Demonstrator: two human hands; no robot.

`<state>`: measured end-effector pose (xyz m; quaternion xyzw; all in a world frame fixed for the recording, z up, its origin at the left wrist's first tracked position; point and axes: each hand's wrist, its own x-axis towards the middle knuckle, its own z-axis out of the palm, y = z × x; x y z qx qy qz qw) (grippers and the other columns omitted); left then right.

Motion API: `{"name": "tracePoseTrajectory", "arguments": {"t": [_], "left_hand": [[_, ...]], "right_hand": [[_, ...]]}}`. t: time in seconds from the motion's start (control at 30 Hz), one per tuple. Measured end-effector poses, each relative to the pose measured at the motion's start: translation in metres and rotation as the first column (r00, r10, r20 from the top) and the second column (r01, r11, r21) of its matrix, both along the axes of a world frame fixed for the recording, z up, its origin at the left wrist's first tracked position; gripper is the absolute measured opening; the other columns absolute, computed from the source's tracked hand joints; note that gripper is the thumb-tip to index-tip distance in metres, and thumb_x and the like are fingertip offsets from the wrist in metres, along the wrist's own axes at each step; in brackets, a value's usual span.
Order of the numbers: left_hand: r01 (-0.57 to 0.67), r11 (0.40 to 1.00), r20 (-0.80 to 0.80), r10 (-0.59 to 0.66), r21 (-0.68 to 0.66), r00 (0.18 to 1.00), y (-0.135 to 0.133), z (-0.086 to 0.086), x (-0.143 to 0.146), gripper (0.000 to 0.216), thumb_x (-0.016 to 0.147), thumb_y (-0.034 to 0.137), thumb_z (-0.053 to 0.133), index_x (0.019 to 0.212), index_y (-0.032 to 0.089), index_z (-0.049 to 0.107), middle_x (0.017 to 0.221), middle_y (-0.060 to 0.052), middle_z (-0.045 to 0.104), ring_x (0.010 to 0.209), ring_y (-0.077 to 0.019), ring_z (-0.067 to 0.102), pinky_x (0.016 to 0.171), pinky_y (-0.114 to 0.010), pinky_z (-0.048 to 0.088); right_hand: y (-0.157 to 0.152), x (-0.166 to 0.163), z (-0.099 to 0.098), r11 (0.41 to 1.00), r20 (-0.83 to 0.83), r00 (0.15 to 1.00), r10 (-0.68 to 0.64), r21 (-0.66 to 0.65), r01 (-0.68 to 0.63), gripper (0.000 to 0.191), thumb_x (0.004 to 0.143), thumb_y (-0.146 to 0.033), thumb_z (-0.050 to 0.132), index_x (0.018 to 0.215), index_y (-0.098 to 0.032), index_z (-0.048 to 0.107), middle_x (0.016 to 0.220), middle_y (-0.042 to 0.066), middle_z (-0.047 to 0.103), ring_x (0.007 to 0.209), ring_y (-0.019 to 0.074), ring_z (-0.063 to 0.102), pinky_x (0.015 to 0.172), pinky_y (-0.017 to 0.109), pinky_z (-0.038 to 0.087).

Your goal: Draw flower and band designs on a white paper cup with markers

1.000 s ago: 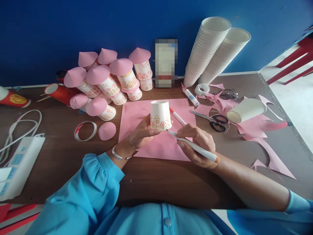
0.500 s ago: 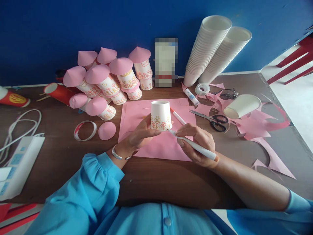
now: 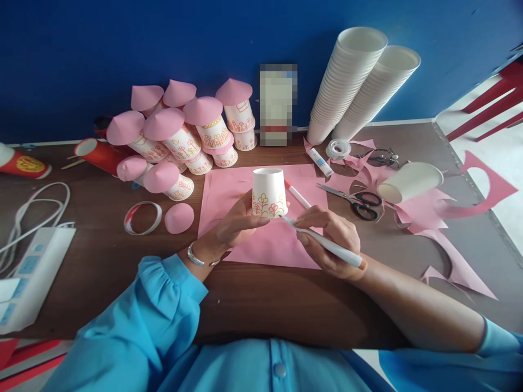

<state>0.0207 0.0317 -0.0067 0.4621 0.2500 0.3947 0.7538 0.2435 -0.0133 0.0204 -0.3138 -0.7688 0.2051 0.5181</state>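
Note:
My left hand (image 3: 239,220) grips a white paper cup (image 3: 268,185) from its left side and below, its thumb near the lower edge. Red and yellow-brown flowers are drawn around the cup's lower part. In my right hand (image 3: 333,239) is a white marker pen (image 3: 333,247) with an orange-brown end; its tip meets the cup's lower edge at the right. Beneath both hands lie pink paper sheets (image 3: 269,253). A second pen (image 3: 299,194), white with a red end, rests on that paper behind my right hand.
Decorated cups with pink cone roofs (image 3: 163,124) crowd the back left. Tall cup stacks (image 3: 347,76) lean at the back right. Scissors (image 3: 359,201), a glue stick (image 3: 321,161), a tape roll (image 3: 338,148), a lying cup (image 3: 411,182) and pink scraps (image 3: 453,258) cover the right. A power strip (image 3: 36,277) sits left.
At the right, the lying cup has shifted slightly right, and a curved pink scrap beside it has swung up and outward. Both hands, the held cup and pen look almost unmoved.

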Motion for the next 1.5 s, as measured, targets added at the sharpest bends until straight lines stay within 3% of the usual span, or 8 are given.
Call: {"name": "tracePoseTrajectory", "arguments": {"t": [0.13, 0.33, 0.47, 0.67, 1.0, 1.3, 1.5], "left_hand": [[-0.024, 1.0, -0.015, 0.024, -0.011, 1.0, 0.0, -0.002, 0.0, 0.049, 0.079, 0.033, 0.088, 0.125, 0.022, 0.073, 0.117, -0.009, 0.079, 0.116, -0.0311, 0.072, 0.103, -0.045, 0.052], [-0.067, 0.991, -0.115, 0.054, -0.115, 0.992, -0.001, -0.003, -0.002, 0.071, 0.063, 0.037, 0.099, 0.125, 0.022, 0.07, 0.11, -0.006, 0.077, 0.106, -0.0277, 0.069, 0.094, -0.04, 0.05], [-0.06, 0.991, -0.168, 0.039, -0.121, 0.985, -0.001, -0.005, -0.003, 0.071, 0.06, 0.039, 0.101, 0.12, 0.021, 0.069, 0.107, -0.005, 0.074, 0.104, -0.027, 0.067, 0.091, -0.039, 0.049], [-0.068, 0.989, -0.182, 0.043, -0.131, 0.982, -0.002, -0.003, -0.001, 0.081, 0.058, 0.039, 0.103, 0.129, 0.023, 0.065, 0.111, -0.006, 0.073, 0.108, -0.0287, 0.067, 0.092, -0.04, 0.05], [-0.083, 0.997, -0.204, 0.08, -0.005, 0.976, -0.003, 0.0, 0.001, 0.08, 0.061, 0.037, 0.102, 0.13, 0.023, 0.064, 0.112, -0.006, 0.074, 0.103, -0.026, 0.068, 0.087, -0.037, 0.052], [-0.034, 0.997, -0.218, 0.048, 0.068, 0.975, -0.004, 0.003, 0.002, 0.088, 0.067, 0.036, 0.101, 0.145, 0.029, 0.06, 0.137, -0.011, 0.07, 0.116, -0.0296, 0.068, 0.093, -0.039, 0.056], [-0.036, 0.992, -0.28, 0.069, 0.12, 0.957, -0.003, 0.0, 0.001, 0.089, 0.068, 0.042, 0.1, 0.144, 0.028, 0.057, 0.129, -0.011, 0.071, 0.114, -0.0305, 0.068, 0.092, -0.043, 0.059]], "right_hand": [[0.0, 0.0, 0.0, 1.0, -0.002, 1.0, -0.001, 0.002, 0.001, 0.017, 0.097, -0.014, 0.066, 0.109, -0.025, 0.066, 0.083, 0.003, 0.072, 0.07, 0.0201, 0.073, 0.058, 0.034, 0.062], [-0.001, -0.002, 0.001, 0.999, -0.047, 0.998, 0.045, 0.008, -0.044, 0.015, 0.097, -0.014, 0.066, 0.109, -0.023, 0.068, 0.083, 0.003, 0.072, 0.071, 0.0197, 0.073, 0.061, 0.033, 0.062], [-0.001, -0.002, 0.0, 0.997, -0.076, 0.994, 0.074, 0.023, -0.073, 0.012, 0.1, -0.02, 0.065, 0.111, -0.022, 0.069, 0.082, 0.004, 0.073, 0.07, 0.0197, 0.072, 0.06, 0.033, 0.062], [0.001, 0.001, -0.001, 0.996, -0.062, 0.995, 0.075, 0.045, -0.073, 0.015, 0.106, -0.032, 0.062, 0.113, -0.02, 0.069, 0.082, 0.005, 0.071, 0.072, 0.0194, 0.071, 0.063, 0.033, 0.062], [0.003, 0.003, -0.008, 0.996, -0.012, 0.999, -0.041, 0.077, 0.042, 0.025, 0.107, -0.04, 0.064, 0.125, -0.022, 0.064, 0.092, 0.007, 0.074, 0.082, 0.0222, 0.074, 0.071, 0.035, 0.063], [0.005, 0.002, -0.007, 0.994, -0.002, 0.999, -0.05, 0.093, 0.05, 0.029, 0.108, -0.036, 0.061, 0.134, -0.026, 0.064, 0.091, 0.005, 0.072, 0.084, 0.0234, 0.073, 0.07, 0.038, 0.061], [0.006, 0.003, -0.011, 0.992, -0.001, 0.997, -0.075, 0.104, 0.075, 0.033, 0.108, -0.034, 0.059, 0.14, -0.027, 0.062, 0.091, 0.005, 0.071, 0.086, 0.0242, 0.071, 0.075, 0.041, 0.061]]}}
